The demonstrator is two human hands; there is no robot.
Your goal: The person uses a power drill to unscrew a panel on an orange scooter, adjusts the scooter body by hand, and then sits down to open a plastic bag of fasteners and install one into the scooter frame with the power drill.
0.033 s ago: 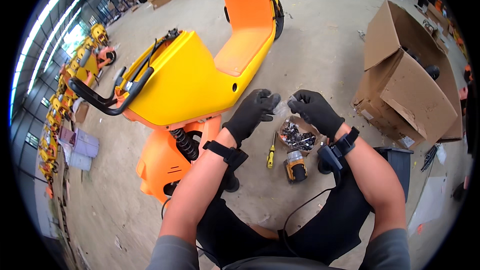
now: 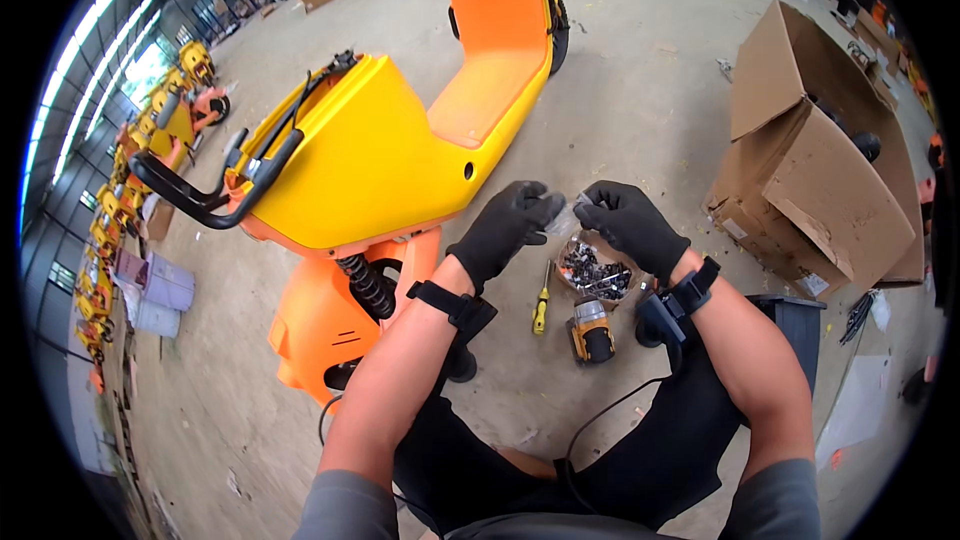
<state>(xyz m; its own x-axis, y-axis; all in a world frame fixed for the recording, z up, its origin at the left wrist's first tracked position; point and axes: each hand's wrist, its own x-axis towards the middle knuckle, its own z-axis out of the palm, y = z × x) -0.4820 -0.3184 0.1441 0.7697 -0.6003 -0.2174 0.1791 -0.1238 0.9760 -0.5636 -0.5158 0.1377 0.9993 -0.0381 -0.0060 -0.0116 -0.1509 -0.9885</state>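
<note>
Between my two gloved hands is a small clear plastic bag [image 2: 562, 219]. My left hand [image 2: 505, 227], in a dark glove, pinches one side of it. The other side is between the closed fingers of my right hand [image 2: 632, 225], also gloved. Whatever the bag contains is too small to make out. Below my right hand stands an open box of bolts and small metal parts [image 2: 597, 270]. Beside the box a screwdriver with a yellow handle [image 2: 541, 312] lies on the floor, next to a yellow and black power tool [image 2: 593, 333].
To my left stands a yellow and orange scooter [image 2: 350, 180] with black handlebars [image 2: 190, 195]. A large open cardboard box [image 2: 830, 185] is at the right, with a dark bin [image 2: 795, 325] nearer me. Purple and white tubs [image 2: 168, 285] and a row of scooters line the far left.
The scooter sits very slightly further left in the picture. Both hands keep almost the same place, with the bag still between them.
</note>
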